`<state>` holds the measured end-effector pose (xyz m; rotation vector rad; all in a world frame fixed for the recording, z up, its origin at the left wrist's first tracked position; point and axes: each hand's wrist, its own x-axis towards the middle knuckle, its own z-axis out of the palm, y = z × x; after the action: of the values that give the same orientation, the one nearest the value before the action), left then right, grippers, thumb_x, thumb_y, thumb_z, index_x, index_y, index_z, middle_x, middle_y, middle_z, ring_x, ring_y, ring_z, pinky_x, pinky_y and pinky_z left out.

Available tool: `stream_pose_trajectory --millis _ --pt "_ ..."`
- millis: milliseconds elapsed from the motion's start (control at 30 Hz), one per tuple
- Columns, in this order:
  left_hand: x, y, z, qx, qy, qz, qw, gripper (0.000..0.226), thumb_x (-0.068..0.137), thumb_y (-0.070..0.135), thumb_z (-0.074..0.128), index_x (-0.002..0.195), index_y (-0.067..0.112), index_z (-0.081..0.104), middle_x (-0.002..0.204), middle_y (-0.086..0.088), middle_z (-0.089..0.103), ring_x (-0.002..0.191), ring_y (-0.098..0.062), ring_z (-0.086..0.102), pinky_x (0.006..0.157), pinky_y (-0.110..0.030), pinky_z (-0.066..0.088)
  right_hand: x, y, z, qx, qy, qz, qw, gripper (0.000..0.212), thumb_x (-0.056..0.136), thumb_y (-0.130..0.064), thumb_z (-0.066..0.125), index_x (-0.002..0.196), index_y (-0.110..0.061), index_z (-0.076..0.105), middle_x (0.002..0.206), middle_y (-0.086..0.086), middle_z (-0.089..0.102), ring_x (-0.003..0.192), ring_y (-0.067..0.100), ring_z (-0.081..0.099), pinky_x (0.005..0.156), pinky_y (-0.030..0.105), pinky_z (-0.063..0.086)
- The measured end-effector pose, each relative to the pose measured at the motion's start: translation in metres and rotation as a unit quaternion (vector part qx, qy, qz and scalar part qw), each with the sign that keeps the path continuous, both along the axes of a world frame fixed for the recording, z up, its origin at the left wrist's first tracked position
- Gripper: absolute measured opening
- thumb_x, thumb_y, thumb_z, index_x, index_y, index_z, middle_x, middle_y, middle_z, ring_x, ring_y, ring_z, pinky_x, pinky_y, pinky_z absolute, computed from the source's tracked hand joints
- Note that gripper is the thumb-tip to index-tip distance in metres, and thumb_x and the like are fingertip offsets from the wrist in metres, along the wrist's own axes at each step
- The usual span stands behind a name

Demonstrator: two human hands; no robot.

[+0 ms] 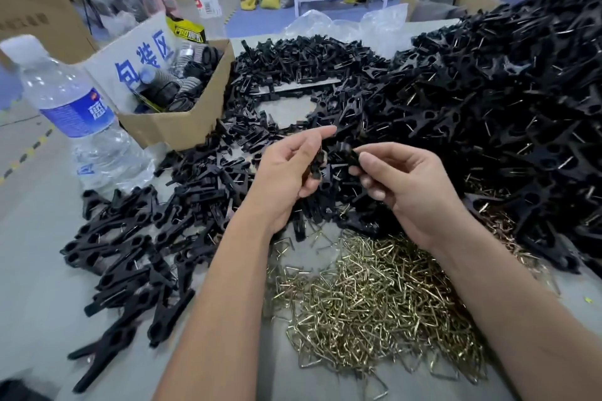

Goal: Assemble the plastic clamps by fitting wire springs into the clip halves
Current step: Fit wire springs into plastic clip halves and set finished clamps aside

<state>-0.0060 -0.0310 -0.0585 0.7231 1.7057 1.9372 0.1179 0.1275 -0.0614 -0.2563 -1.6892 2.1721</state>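
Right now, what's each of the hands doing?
Left hand: grips a black clip half.
Right hand: pinches another black plastic piece.

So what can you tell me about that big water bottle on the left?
The water bottle is clear plastic with a white cap and a blue label printed with white characters. It stands tilted in the wide-angle view at the left edge of the grey table, just left of the open cardboard box. Its lower body looks dented and crinkled. A few black clamps lie near its base. Neither hand touches it.
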Motion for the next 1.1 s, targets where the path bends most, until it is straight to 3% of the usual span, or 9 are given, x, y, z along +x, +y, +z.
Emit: stream_pose_trajectory --millis 67,133,267,367,467,700,867,967,1100 --pt "0.000 0.000 0.001 -0.012 0.022 -0.005 1.000 0.027 0.106 0.038 0.055 0.124 0.032 0.074 0.072 -0.008 0.043 0.052 -0.012 0.036 0.042 -0.017 0.032 0.002 0.000 -0.001 0.071 0.019 -0.007 0.997 0.013 0.086 -0.011 0.078 0.098 -0.014 0.082 0.082 0.012 0.073 0.068 0.017 0.060 0.061 0.021 0.051" --pt "-0.001 0.000 0.001 -0.022 0.042 -0.007 0.999 0.027 0.102 0.041 0.061 0.124 0.034 0.075 0.064 0.008 0.049 0.049 -0.010 0.036 0.042 -0.018 0.030 0.003 0.001 -0.001 0.167 0.035 -0.017 0.985 0.014 0.089 -0.005 0.078 0.097 -0.016 0.082 0.079 0.004 0.075 0.066 0.015 0.063 0.065 0.022 0.055" --pt "0.000 0.002 0.001 -0.023 0.051 0.004 0.998 0.027 0.083 0.048 0.076 0.099 0.027 0.081 0.060 0.000 0.043 0.046 -0.009 0.036 0.042 -0.019 0.032 0.004 -0.004 -0.002 0.249 0.051 -0.018 0.967 0.019 0.084 0.000 0.082 0.099 -0.010 0.078 0.089 0.001 0.079 0.079 0.012 0.074 0.073 0.021 0.058" --pt "0.001 0.004 0.001 -0.034 0.071 0.002 0.997 0.027 0.082 0.047 0.076 0.078 0.020 0.079 0.059 -0.008 0.047 0.046 -0.011 0.040 0.042 -0.020 0.036 0.003 -0.005 -0.002 0.268 0.053 -0.036 0.961 0.019 0.082 0.001 0.084 0.095 -0.012 0.079 0.090 0.001 0.079 0.085 0.017 0.076 0.081 0.031 0.062" --pt "0.000 0.004 0.001 -0.042 0.067 -0.006 0.997 0.035 0.082 0.046 0.077 0.076 0.011 0.077 0.057 -0.008 0.047 0.046 -0.012 0.038 0.042 -0.020 0.032 0.003 -0.004 -0.003 0.278 0.043 -0.040 0.959 0.018 0.082 -0.002 0.085 0.095 -0.013 0.080 0.090 0.002 0.079 0.086 0.021 0.076 0.084 0.040 0.063" --pt "-0.001 0.003 0.002 -0.069 0.074 -0.022 0.995 0.032 0.082 0.045 0.084 0.073 0.015 0.077 0.069 -0.017 0.048 0.054 -0.019 0.036 0.045 -0.021 0.029 0.004 -0.007 -0.002 0.292 0.034 -0.045 0.955 0.019 0.081 -0.005 0.086 0.097 -0.013 0.080 0.089 -0.001 0.080 0.083 0.017 0.077 0.079 0.039 0.064" --pt "-0.001 0.002 0.002 -0.080 0.098 -0.026 0.992 0.029 0.079 0.047 0.085 0.075 0.019 0.080 0.064 -0.012 0.054 0.051 -0.011 0.039 0.045 -0.020 0.030 0.004 -0.009 -0.004 0.292 0.023 -0.050 0.955 0.018 0.081 -0.003 0.086 0.096 -0.012 0.079 0.085 0.000 0.079 0.079 0.017 0.077 0.075 0.036 0.064" --pt "0.002 0.005 0.000 -0.063 0.112 0.000 0.992 0.026 0.075 0.047 0.086 0.080 0.022 0.082 0.056 0.003 0.061 0.047 -0.006 0.044 0.047 -0.018 0.035 0.003 -0.008 -0.003 0.277 0.016 -0.066 0.958 0.019 0.081 -0.002 0.086 0.093 -0.013 0.078 0.085 0.000 0.079 0.078 0.016 0.077 0.074 0.032 0.064" --pt "0.003 0.011 -0.004 -0.060 0.123 0.043 0.990 0.032 0.078 0.038 0.090 0.074 0.012 0.070 0.050 0.005 0.051 0.052 -0.019 0.037 0.055 -0.029 0.034 0.003 -0.004 -0.003 0.264 0.012 -0.072 0.962 0.020 0.079 -0.002 0.087 0.088 -0.017 0.078 0.082 0.002 0.078 0.075 0.019 0.076 0.071 0.032 0.064"
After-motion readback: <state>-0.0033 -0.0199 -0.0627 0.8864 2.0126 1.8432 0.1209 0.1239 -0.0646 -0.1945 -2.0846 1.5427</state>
